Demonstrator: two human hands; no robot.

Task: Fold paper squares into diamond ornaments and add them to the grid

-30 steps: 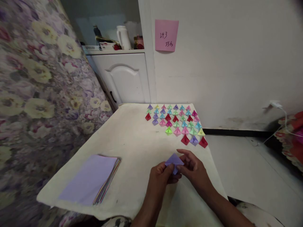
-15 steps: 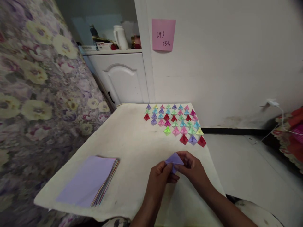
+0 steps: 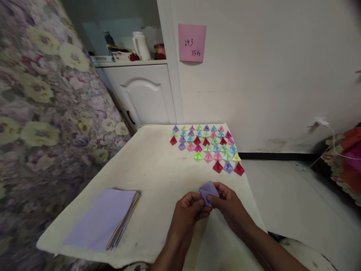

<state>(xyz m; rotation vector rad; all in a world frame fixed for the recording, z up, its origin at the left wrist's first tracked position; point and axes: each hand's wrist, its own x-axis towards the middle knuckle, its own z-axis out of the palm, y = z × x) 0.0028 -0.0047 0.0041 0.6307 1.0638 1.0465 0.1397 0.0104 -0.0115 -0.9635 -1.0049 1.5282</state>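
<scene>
A small folded piece of purple paper is held up over the near right part of the table. My left hand pinches its lower left edge between thumb and fingers. From the other side my right hand grips it, the thumb lying flat across its face. Beyond my hands, several small folded paper pieces in red, purple, pink, green, blue and yellow lie in rows. A stack of coloured paper sheets, purple on top, rests to the left.
The pale-covered table stands against a white wall and a white cabinet. A pink note is stuck on the wall. At the left hangs a flowered curtain. A white jug sits on the cabinet shelf.
The purple paper has been turned in my fingers and shows more of its folded face. My right thumb now presses on that face. The view has shifted slightly.
</scene>
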